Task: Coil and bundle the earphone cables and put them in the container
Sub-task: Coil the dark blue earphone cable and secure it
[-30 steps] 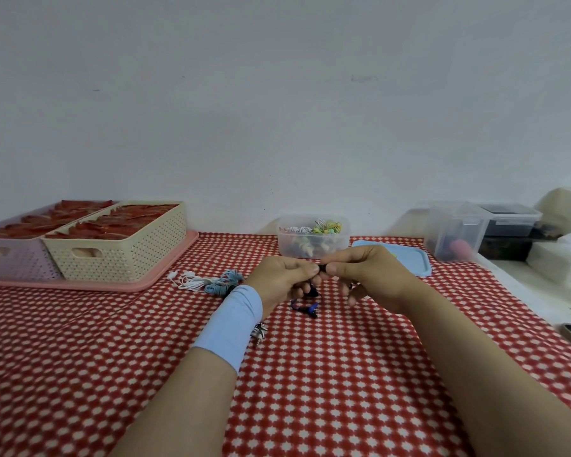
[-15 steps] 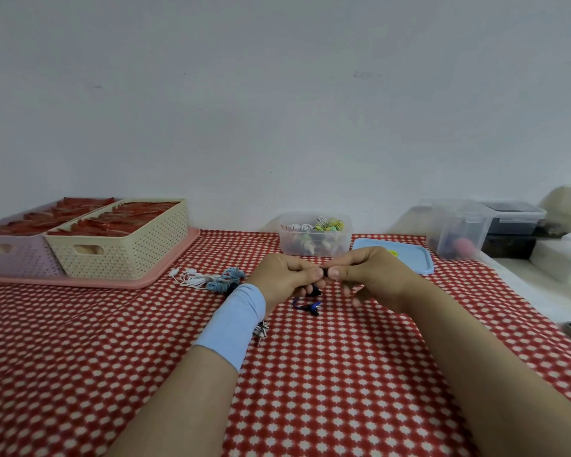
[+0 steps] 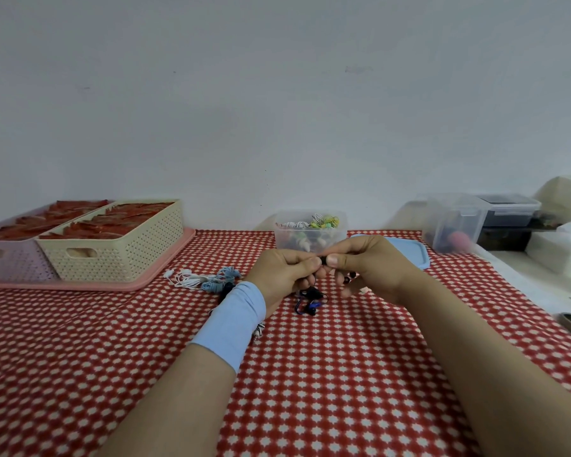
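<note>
Plain white wall; tabletop under a red-and-white patterned cloth. Left hand and right hand meet mid-table, both pinching a black earphone cable at the thumb tips, slack hanging below them. Clear container sits right behind the hands, partly blocked by them, coiled bundles inside; blue lid beside it. Loose white and blue earphones lie left, near a cream basket.
</note>
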The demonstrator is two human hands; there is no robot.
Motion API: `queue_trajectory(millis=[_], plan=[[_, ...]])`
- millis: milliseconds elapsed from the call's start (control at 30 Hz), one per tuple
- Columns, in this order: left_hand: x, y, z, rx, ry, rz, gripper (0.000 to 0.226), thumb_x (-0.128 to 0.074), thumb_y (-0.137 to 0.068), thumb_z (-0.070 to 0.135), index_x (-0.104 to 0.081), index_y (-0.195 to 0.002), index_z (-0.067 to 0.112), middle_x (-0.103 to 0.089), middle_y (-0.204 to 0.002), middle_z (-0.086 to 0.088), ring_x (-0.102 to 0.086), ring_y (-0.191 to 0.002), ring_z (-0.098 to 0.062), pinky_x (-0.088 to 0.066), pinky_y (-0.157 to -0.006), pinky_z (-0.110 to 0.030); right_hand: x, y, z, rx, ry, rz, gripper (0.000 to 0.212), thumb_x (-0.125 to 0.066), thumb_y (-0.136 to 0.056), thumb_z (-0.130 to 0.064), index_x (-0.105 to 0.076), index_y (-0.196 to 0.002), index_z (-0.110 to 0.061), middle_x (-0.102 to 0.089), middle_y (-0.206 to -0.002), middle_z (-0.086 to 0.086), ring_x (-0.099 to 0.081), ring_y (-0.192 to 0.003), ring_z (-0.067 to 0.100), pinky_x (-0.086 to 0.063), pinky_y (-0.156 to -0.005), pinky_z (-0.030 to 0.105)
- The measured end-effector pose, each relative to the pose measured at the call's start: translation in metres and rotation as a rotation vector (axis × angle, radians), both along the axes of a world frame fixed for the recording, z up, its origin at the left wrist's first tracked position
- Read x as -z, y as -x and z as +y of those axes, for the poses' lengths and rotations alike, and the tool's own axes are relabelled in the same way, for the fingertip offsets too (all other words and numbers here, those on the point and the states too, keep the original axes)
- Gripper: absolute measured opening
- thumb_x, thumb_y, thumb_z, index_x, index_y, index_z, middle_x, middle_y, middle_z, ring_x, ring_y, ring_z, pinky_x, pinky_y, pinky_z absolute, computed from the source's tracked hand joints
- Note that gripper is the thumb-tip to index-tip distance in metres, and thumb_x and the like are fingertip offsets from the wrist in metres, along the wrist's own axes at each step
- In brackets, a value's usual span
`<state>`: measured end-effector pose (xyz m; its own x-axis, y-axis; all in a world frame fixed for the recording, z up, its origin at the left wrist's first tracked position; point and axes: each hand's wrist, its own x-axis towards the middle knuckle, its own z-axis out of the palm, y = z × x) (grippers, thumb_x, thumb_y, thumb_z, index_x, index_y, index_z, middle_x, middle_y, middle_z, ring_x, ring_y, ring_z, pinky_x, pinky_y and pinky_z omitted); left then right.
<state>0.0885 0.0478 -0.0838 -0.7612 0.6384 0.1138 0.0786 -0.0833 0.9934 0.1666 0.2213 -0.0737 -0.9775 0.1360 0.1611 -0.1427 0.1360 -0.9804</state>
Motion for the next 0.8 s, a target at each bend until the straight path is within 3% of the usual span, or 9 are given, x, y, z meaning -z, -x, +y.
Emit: queue_trajectory(millis=[167, 300, 400, 533, 633, 800], plan=[[0.001, 0.0, 0.002, -0.01, 0.007, -0.001, 0.015, -0.062, -0.094, 0.004, -0.075, -0.093, 0.011, -0.073, -0.076, -0.004, -0.06, -0.064, -0.009, -0.054, -0.064, -0.019, 0.003, 0.001, -0.001, 0.031, 0.004, 0.0, 0.015, -0.068, -0.092, -0.006, -0.075, -0.104, 0.0, -0.071, -0.087, 0.021, -0.059, -0.059, 0.017, -0.057, -0.053, 0.035], [-0.001, 0.003, 0.002, -0.016, -0.023, -0.088, 0.013, -0.062, -0.094, 0.005, -0.074, -0.097, 0.008, -0.072, -0.079, -0.005, -0.061, -0.064, -0.01, -0.055, -0.064, -0.019, 0.004, 0.003, -0.004, 0.076, 0.042, 0.024, 0.014, -0.067, -0.092, -0.003, -0.073, -0.104, -0.007, -0.071, -0.073, 0.008, -0.061, -0.057, 0.019, -0.059, -0.053, 0.037], [-0.002, 0.006, -0.002, -0.003, 0.004, -0.092, 0.013, -0.063, -0.094, 0.007, -0.074, -0.1, 0.007, -0.073, -0.079, -0.005, -0.062, -0.065, -0.01, -0.054, -0.063, -0.02, 0.003, 0.002, -0.003, 0.066, 0.034, -0.001, 0.016, -0.068, -0.092, -0.003, -0.074, -0.107, -0.002, -0.069, -0.073, 0.011, -0.06, -0.058, 0.018, -0.058, -0.053, 0.035], [-0.002, 0.006, -0.005, -0.002, 0.059, -0.048, 0.011, -0.065, -0.092, 0.007, -0.075, -0.095, 0.008, -0.073, -0.076, -0.004, -0.061, -0.063, -0.01, -0.053, -0.062, -0.02, 0.002, -0.001, -0.003, 0.032, 0.01, -0.044, 0.02, -0.069, -0.091, -0.006, -0.076, -0.109, -0.003, -0.07, -0.079, 0.015, -0.059, -0.06, 0.018, -0.056, -0.053, 0.033], [-0.003, 0.006, -0.005, -0.01, 0.103, 0.007, 0.01, -0.066, -0.091, 0.008, -0.076, -0.093, 0.009, -0.074, -0.077, -0.004, -0.061, -0.064, -0.01, -0.054, -0.063, -0.021, 0.0, -0.003, -0.002, 0.009, -0.013, -0.067, 0.019, -0.068, -0.092, -0.007, -0.076, -0.109, -0.005, -0.07, -0.072, 0.008, -0.06, -0.059, 0.015, -0.055, -0.054, 0.032], [-0.004, 0.004, -0.007, -0.039, 0.188, 0.18, 0.011, -0.069, -0.09, 0.01, -0.077, -0.088, 0.016, -0.076, -0.078, -0.002, -0.063, -0.066, -0.009, -0.054, -0.065, -0.021, 0.0, -0.004, 0.0, 0.002, -0.042, -0.081, 0.017, -0.07, -0.09, -0.007, -0.079, -0.105, -0.007, -0.07, -0.088, 0.021, -0.06, -0.06, 0.015, -0.057, -0.055, 0.033]])
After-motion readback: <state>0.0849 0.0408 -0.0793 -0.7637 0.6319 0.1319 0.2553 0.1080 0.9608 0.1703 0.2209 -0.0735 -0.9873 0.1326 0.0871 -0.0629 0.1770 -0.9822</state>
